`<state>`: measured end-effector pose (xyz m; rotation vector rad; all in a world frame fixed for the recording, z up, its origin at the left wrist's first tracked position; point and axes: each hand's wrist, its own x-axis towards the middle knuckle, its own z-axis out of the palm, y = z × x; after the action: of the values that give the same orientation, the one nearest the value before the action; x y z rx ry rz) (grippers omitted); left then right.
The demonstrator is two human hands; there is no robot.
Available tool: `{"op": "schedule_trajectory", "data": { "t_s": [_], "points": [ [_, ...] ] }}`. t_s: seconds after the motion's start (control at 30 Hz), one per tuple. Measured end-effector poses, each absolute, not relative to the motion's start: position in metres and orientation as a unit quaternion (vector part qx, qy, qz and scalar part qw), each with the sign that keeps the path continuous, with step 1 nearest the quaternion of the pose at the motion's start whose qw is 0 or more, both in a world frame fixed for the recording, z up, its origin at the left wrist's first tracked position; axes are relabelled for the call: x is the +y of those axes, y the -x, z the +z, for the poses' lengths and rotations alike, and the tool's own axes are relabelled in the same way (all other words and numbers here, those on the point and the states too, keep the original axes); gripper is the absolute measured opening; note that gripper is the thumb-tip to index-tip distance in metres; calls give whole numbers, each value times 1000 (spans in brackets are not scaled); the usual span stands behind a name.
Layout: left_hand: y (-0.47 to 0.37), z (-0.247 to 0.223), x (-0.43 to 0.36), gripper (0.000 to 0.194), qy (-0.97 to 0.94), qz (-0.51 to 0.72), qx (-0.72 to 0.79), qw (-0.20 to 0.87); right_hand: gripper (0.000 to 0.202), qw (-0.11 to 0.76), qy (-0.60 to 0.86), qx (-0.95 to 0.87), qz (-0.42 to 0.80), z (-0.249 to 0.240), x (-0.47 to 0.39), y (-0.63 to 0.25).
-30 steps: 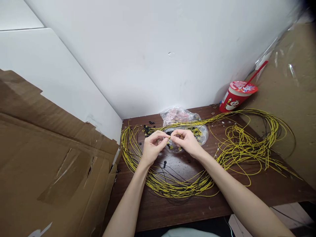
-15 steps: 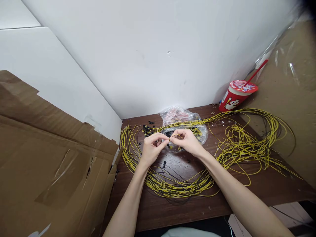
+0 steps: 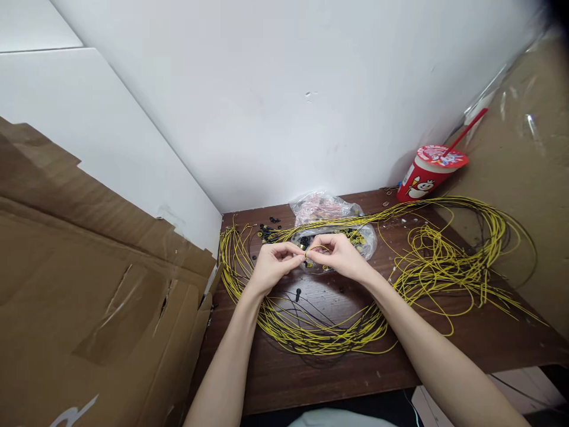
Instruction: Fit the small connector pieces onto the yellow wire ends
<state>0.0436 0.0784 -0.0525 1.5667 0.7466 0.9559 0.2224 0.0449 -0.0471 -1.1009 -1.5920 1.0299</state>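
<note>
My left hand (image 3: pixel 276 265) and my right hand (image 3: pixel 336 255) meet fingertip to fingertip above the table, both pinched closed. A thin yellow wire (image 3: pixel 318 247) arches from the right fingers to the meeting point. Whatever small piece sits between the left fingertips is mostly hidden. Under and behind the hands lies a clear plastic bag (image 3: pixel 368 242) with small black and yellow parts. A large loop of yellow and black wires (image 3: pixel 320 343) curves around both hands on the tabletop. One small black part (image 3: pixel 298 294) rests on the table inside that loop.
Wire ends tangle in a heap (image 3: pixel 438 261) on the right of the brown table (image 3: pixel 355 385). A red paper cup (image 3: pixel 422 181) with a straw stands at the back right. Cardboard (image 3: pixel 111 284) rises on the left, and a white wall (image 3: pixel 267 107) closes the back.
Both hands stay pinched together at nearly the same spot, with slight finger shifts. The whole view has moved a little, so things appear slightly further right.
</note>
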Motion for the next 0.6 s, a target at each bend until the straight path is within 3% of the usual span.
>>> {"op": "schedule_trajectory", "data": {
  "t_s": [0.6],
  "points": [
    [-56,-55,73,4,-654,440,362,497,19,453,454,-687,341,-45,44,-220]
  ]
}}
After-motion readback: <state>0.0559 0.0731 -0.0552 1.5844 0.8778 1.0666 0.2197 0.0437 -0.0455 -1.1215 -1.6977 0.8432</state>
